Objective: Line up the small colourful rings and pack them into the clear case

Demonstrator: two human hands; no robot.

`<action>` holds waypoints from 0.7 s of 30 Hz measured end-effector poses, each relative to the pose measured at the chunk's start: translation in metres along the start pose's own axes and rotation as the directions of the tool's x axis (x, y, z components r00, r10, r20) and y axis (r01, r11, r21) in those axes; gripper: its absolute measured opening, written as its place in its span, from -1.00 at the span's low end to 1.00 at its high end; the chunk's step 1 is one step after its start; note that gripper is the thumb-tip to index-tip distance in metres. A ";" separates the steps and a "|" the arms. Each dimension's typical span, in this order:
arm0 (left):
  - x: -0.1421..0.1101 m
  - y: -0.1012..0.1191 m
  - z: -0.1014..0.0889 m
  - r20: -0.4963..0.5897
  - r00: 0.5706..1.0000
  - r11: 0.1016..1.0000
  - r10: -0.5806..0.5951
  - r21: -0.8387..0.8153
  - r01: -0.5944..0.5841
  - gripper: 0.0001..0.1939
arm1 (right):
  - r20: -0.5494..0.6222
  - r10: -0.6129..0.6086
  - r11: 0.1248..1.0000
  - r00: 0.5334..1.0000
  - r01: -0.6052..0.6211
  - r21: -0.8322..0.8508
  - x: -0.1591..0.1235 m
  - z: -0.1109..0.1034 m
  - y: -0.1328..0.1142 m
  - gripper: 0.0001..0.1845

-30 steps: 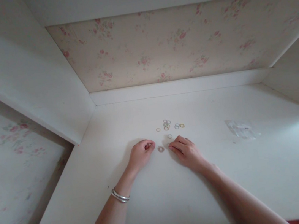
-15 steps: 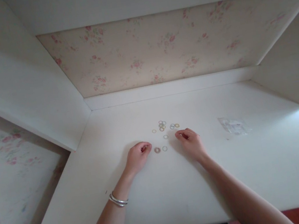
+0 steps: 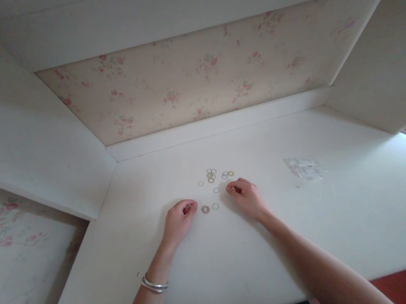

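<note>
My left hand (image 3: 179, 222) rests on the white desk, thumb and fingertips pressed together with nothing visible between them. Just right of its fingertips lies a thick reddish-brown ring (image 3: 203, 210), perhaps several stacked. A thin pale ring (image 3: 213, 207) is beside that one. My right hand (image 3: 248, 199) also rests on the desk with its fingers curled closed, and nothing shows in its pinch. Another thin ring (image 3: 215, 192) lies left of its fingertips. Beyond the hands are a cluster of rings (image 3: 211, 177), a small pair with a yellowish ring (image 3: 231, 174), and a single yellowish ring (image 3: 199, 185).
A clear plastic bag (image 3: 305, 169) lies flat to the right on the white desk (image 3: 223, 269). White side panels and a floral-papered back wall (image 3: 190, 81) enclose the desk. A small dark speck (image 3: 137, 274) is near my left wrist, which wears silver bangles (image 3: 155, 285).
The camera view has turned and tilted slightly, so everything sits a little further left in the picture. Both hands and the rings keep their places on the desk.
</note>
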State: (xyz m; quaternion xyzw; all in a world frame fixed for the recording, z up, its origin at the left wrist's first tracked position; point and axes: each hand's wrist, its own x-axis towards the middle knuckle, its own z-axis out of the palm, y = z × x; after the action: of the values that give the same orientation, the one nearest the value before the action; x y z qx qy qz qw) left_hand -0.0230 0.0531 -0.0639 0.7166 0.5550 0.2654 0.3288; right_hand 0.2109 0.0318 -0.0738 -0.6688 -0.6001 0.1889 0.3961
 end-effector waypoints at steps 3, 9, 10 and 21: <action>0.000 0.001 0.001 -0.005 1.000 1.000 -0.008 -0.002 0.008 -0.67 | 0.019 0.001 1.000 1.000 -0.001 -0.012 0.000 0.000 0.001 -0.74; 0.004 0.000 0.001 -0.017 0.999 0.998 -0.039 -0.045 0.038 -0.64 | 0.016 -0.001 1.000 1.000 0.002 -0.023 -0.001 0.002 0.002 -0.74; 0.006 0.001 0.001 -0.020 0.999 0.998 -0.042 -0.050 0.041 -0.64 | 0.012 -0.002 1.000 1.000 0.002 -0.021 -0.001 0.002 0.002 -0.74; 0.067 0.038 0.018 0.110 0.959 0.937 0.261 0.209 -0.279 -0.75 | -0.054 0.036 0.996 0.998 -0.031 0.087 0.005 -0.001 0.004 -0.71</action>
State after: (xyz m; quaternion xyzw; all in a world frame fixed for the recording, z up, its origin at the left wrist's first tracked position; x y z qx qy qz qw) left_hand 0.0298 0.1084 -0.0451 0.8283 0.4637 0.2152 0.2291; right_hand 0.2147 0.0360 -0.0751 -0.6662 -0.5688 0.2025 0.4377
